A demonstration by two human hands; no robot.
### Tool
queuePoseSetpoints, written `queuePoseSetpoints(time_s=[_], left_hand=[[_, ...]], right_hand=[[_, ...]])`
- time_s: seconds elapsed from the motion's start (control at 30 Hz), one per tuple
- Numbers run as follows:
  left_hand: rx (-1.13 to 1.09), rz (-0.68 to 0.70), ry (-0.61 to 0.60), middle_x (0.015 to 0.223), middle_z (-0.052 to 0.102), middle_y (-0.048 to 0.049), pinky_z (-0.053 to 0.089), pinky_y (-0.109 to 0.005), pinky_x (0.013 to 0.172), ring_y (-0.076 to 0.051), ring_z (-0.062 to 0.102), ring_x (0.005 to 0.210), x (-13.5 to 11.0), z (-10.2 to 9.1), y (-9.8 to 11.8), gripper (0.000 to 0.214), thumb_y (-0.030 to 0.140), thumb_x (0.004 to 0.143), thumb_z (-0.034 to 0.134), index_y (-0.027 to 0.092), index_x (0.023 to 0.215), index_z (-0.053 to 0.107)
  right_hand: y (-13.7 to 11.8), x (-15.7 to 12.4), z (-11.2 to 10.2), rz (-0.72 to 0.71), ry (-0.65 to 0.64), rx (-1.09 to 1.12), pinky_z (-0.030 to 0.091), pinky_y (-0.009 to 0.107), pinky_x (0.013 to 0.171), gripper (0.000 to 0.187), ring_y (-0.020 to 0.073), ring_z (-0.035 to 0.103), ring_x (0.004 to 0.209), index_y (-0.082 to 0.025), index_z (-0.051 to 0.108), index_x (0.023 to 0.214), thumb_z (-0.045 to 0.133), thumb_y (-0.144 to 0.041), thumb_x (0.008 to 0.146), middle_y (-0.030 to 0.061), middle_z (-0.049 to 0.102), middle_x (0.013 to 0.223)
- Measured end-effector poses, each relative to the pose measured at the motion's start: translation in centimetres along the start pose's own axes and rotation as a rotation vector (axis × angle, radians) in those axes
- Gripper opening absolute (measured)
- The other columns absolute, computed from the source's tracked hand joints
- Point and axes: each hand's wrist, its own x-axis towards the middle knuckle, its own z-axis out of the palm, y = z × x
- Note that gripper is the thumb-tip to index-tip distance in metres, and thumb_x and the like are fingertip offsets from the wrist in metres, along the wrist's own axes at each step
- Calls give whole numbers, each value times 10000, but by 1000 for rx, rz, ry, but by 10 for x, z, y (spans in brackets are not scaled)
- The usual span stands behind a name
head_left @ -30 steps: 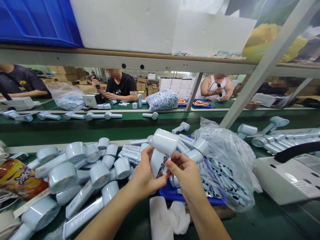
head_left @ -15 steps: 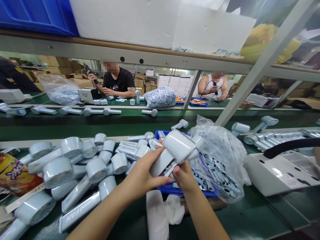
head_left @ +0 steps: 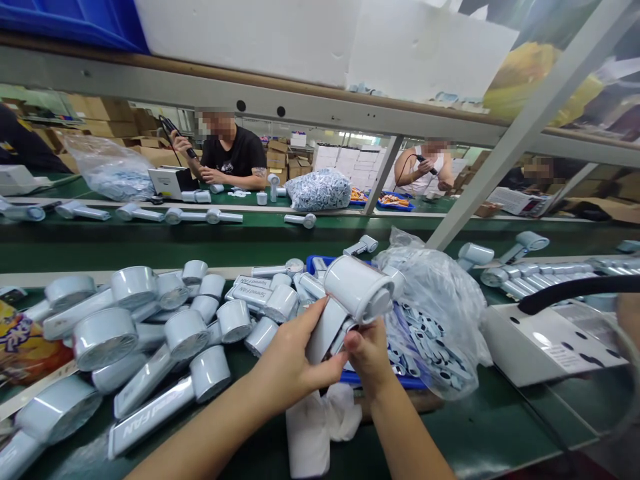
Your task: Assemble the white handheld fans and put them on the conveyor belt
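Handheld fan (head_left: 357, 288) is raised over the green conveyor tabletop (head_left: 495, 427); a heap of matching fans (head_left: 135, 333) lies to its left, a clear plastic bag (head_left: 440, 320) to its right, a blue tray (head_left: 317, 264) beneath; left hand (head_left: 285, 360) wraps its handle in a wide grip; right hand (head_left: 367, 360) pinches the handle's end in a narrow grip.

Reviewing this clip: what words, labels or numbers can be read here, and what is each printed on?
"Speed FAN" on the handle of a pale handheld fan.
"Speed FAN" on the fan handles by the blue tray.
Too small or blurred to read: the white machine's printed panel and the snack bag's lettering.
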Motion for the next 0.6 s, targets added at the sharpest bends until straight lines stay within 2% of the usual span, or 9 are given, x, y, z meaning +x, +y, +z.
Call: queuePoseSetpoints(time_s=[0.1,0.23,0.37,0.43,0.5,0.6], left_hand=[[32,-49,35,1011,633,-80,478,-304,759,-228,599,876,1,1,-6,502,267,714,584,133,1186,476],[-44,-96,71,1005,626,-82,461,-322,801,-241,586,915,2,4,-13,496,240,687,613,126,1153,489],[-379,-184,-50,1082,587,-78,444,-319,850,-223,557,988,4,4,-14,460,202,732,587,162,1170,452],[-494,-207,-103,1111,564,-86,441,-328,850,-220,549,991,4,4,-14,439,211,764,562,167,1183,437],[-516,-204,-124,1086,561,-88,442,-334,832,-222,549,964,4,2,-12,398,247,789,546,167,1169,457],[-476,-154,-151,980,576,-68,443,-325,792,-217,549,894,1,-1,-5,332,263,787,555,162,1101,517]], right_hand=[[6,2,10,52,35,43,447,390,866,303,253,633,880,-204,697,842,714,-429,640,65,700,842],[10,3,13,138,45,145,488,362,779,354,240,637,844,-201,683,861,706,-471,633,68,693,858],[7,3,-3,202,-38,79,502,298,668,361,186,630,715,-215,659,884,731,-449,619,46,682,806],[3,1,-7,220,-39,57,498,279,607,333,170,614,659,-224,640,893,732,-409,631,29,666,752],[0,-3,-5,226,-9,66,496,282,590,333,171,603,649,-230,623,888,732,-399,622,21,652,737],[0,-9,5,198,65,82,500,321,651,370,190,607,691,-234,608,877,745,-413,583,26,648,768]])
